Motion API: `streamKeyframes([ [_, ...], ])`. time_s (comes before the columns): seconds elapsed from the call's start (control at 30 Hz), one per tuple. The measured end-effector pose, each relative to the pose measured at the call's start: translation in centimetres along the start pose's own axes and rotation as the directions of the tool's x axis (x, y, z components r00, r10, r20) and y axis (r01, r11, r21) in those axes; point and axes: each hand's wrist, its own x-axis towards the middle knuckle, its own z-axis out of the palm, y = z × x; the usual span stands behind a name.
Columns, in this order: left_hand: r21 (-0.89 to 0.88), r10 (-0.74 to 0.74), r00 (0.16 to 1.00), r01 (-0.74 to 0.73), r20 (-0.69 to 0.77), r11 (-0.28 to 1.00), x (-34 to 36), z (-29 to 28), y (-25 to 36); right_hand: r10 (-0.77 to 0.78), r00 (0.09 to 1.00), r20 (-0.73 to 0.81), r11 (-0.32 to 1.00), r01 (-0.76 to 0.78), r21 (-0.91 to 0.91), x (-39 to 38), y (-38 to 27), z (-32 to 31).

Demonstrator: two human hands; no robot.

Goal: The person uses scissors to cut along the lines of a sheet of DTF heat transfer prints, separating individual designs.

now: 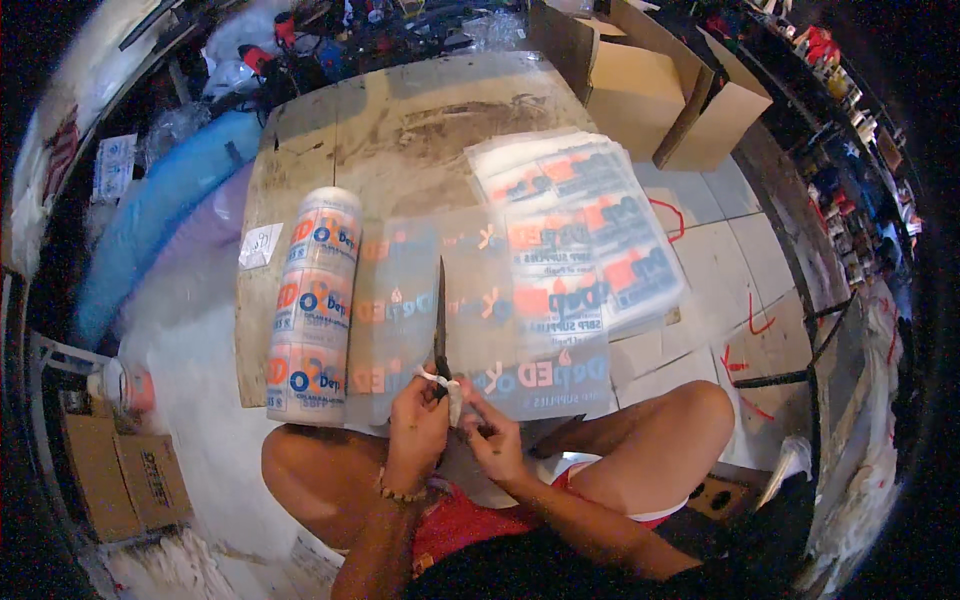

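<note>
Low in front of me, my left hand (416, 425) is closed round the handle end of a pair of dark scissors (441, 320), whose long blades point away from me. White wrapping (455, 403) covers the handles. The fingers of my right hand (492, 442) are bent and pinch at this wrapping. Under the blades lies a clear plastic sheet (400, 340) with orange and blue print. It runs from a thick roll (313, 300) of the same printed plastic on the left. To the right rests a stack of printed plastic pieces (590, 240).
A wooden board (400, 130) lies beneath the plastic on a tiled floor (740, 240). An open cardboard box (640, 85) stands at the far right. Blue wrapped material (180, 220) is on the left, above another cardboard box (125, 470). Crowded shelves (850, 170) line the right side.
</note>
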Motion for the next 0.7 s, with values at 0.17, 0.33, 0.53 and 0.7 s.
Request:
streamKeyframes([
  [0.17,-0.095,-0.070,0.998,0.069,-0.006,0.993,1.1,1.4,1.7,-0.139,0.990,-0.022,0.990,0.140,0.033,-0.1,0.8,0.1],
  [0.33,-0.022,-0.041,0.999,0.042,0.007,0.999,2.9,0.7,1.6,-0.152,0.987,-0.058,0.988,0.152,-0.012,-0.1,-0.9,0.4],
  [0.53,-0.019,-0.014,1.000,0.013,-0.006,1.000,4.8,2.1,3.5,-0.274,0.960,-0.061,0.948,0.259,-0.183,0.6,0.5,0.2],
  [0.7,-0.009,-0.056,0.998,0.056,-0.029,0.998,7.7,1.7,4.1,-0.167,0.985,-0.039,0.986,0.166,-0.025,0.2,-0.7,0.4],
])
